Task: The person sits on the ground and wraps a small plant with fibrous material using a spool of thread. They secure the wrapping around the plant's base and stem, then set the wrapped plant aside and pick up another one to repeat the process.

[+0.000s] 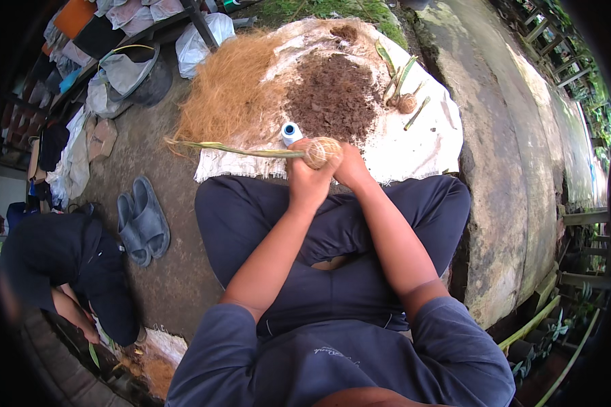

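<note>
Above my crossed legs, both hands hold a round root ball wrapped in coir fibre and bound with pale thread. A long green-yellow leaf, like a snake plant's, sticks out of it to the left. My left hand grips the ball from the left and below. Around its right side curls my right hand, its fingers partly hidden. Just beyond the left hand stands a thread spool, white with a dark core. A second wrapped ball with leaves lies farther off to the right.
A white woven sheet carries dark soil and loose coir fibre. A cut leaf piece lies at the right. Grey slides rest on the ground at left, near another person bending down. Bags stand at the upper left.
</note>
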{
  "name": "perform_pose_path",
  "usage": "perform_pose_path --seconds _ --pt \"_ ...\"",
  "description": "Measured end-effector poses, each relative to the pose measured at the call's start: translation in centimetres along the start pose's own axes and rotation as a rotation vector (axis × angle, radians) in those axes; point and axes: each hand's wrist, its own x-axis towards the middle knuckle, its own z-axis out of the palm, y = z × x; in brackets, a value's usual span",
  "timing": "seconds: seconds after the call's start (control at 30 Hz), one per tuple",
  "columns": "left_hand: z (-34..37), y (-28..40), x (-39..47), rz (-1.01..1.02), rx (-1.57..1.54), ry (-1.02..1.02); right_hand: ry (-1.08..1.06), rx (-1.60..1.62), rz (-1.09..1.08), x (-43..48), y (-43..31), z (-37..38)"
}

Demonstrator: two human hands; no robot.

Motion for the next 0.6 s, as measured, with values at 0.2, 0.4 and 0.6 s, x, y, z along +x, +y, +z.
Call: perform_pose_path --seconds 0.2,0.4,0.6 --pt "-4.5 -0.4 3.5 -0.315 -0.333 0.009 -0.045 0.269 0.19 -0.6 -4.8 -3.3" --pt "-7.0 -1.9 5.0 -0.478 -0.488 0.039 -0.06 0.236 0.05 -1.2 -6.3 -4.3" --pt "-6.7 -2.2 5.2 -0.379 -0.208 -0.042 -0.05 0.278 -0.219 -1.6 -6.2 -3.6"
